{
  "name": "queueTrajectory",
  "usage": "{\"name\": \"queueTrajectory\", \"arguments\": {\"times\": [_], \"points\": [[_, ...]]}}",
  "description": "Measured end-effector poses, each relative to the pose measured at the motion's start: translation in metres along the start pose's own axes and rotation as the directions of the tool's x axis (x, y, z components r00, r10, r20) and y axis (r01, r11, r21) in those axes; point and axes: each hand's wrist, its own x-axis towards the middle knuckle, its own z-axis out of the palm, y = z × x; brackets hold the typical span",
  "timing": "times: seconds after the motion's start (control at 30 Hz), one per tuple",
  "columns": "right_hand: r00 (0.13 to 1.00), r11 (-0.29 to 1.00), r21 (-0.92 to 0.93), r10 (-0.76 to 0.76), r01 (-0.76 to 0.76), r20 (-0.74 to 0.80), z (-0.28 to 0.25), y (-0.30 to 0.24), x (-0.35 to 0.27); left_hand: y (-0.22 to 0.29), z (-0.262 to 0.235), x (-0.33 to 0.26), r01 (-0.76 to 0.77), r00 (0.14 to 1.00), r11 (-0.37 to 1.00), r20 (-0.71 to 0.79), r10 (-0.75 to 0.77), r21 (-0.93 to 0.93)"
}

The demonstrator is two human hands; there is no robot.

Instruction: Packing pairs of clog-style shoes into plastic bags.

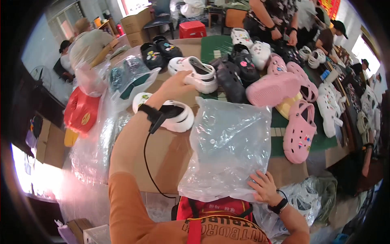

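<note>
My left hand (pixel 176 84) reaches across the table, its fingers closed on the side of a white clog (pixel 206 84) with charms. Below that forearm lies another white clog (pixel 182 119), partly hidden by my wrist. A clear plastic bag (pixel 229 142) lies flat in front of me and overhangs the near table edge. My right hand (pixel 265 187) grips the bag's lower right corner. Right of the bag is a pink clog (pixel 300 132) with charms. A black clog (pixel 230 81) stands beside the white one in my left hand.
Black clogs (pixel 161 53) sit at the far left, and pink clogs (pixel 274 88) pile up right of centre. Plastic wrapping (pixel 95 150) covers the left side. Another person's hands (pixel 284 36) are across the table. A red stool (pixel 192 29) stands behind.
</note>
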Motion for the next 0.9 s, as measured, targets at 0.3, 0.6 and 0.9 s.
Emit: {"name": "queueTrajectory", "arguments": {"times": [0.3, 0.6, 0.9], "points": [[0.996, 0.997, -0.006, -0.079, 0.078, -0.044, 0.008, -0.004, 0.014, -0.022, 0.026, 0.062, 0.014, 0.967, 0.76, 0.186, -0.176, 0.65], [0.963, 0.995, 0.001, -0.092, 0.095, -0.255, 0.031, 0.011, -0.01, 0.028, 0.031, -0.052, -0.084, 0.952, 0.851, 0.295, -0.086, 0.519], [0.92, 0.997, -0.004, -0.078, 0.083, -0.384, 0.031, 0.004, -0.003, -0.024, 0.026, -0.043, 0.233, 0.949, 0.968, 0.237, -0.205, -0.093]]}}
